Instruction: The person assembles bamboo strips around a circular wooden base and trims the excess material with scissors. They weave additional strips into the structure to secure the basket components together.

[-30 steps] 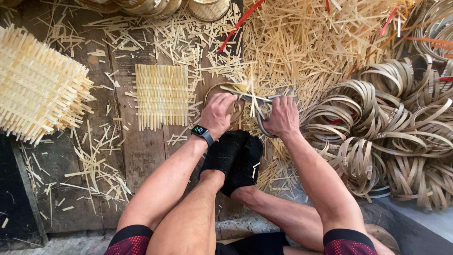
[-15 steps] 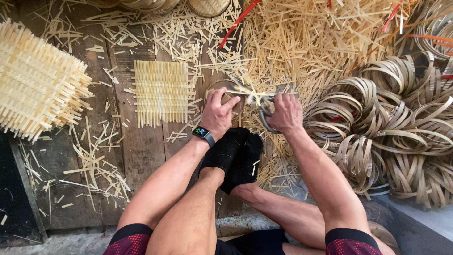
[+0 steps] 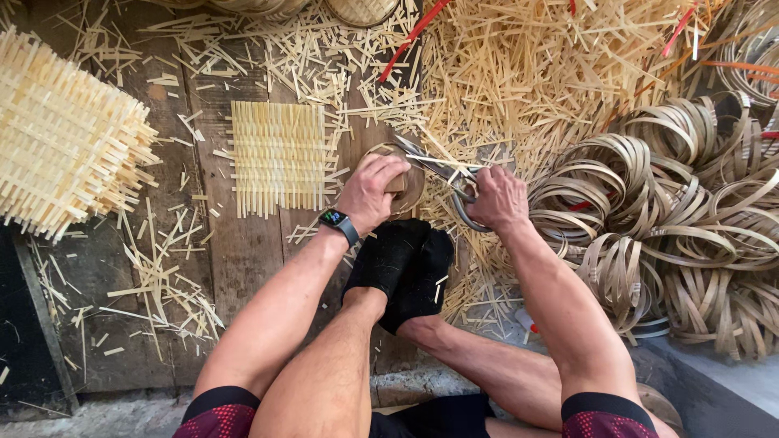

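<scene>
My left hand [image 3: 372, 190], with a dark watch on the wrist, presses down on a small round woven bamboo piece [image 3: 412, 188] lying on the wooden boards just beyond my black-socked feet [image 3: 402, 268]. My right hand [image 3: 497, 199] grips the handles of large metal shears [image 3: 442, 172], whose blades point left over the edge of the round piece. Loose bamboo trimmings lie all around both hands.
A flat square woven bamboo mat [image 3: 277, 156] lies left of my left hand. A stack of woven mats [image 3: 65, 138] sits at far left. A heap of coiled bamboo hoops [image 3: 682, 227] fills the right. Bamboo strip offcuts [image 3: 535, 73] cover the boards beyond.
My left hand has turned and shifted on the round piece, and the shears have closed in over its edge. The view has tilted slightly.
</scene>
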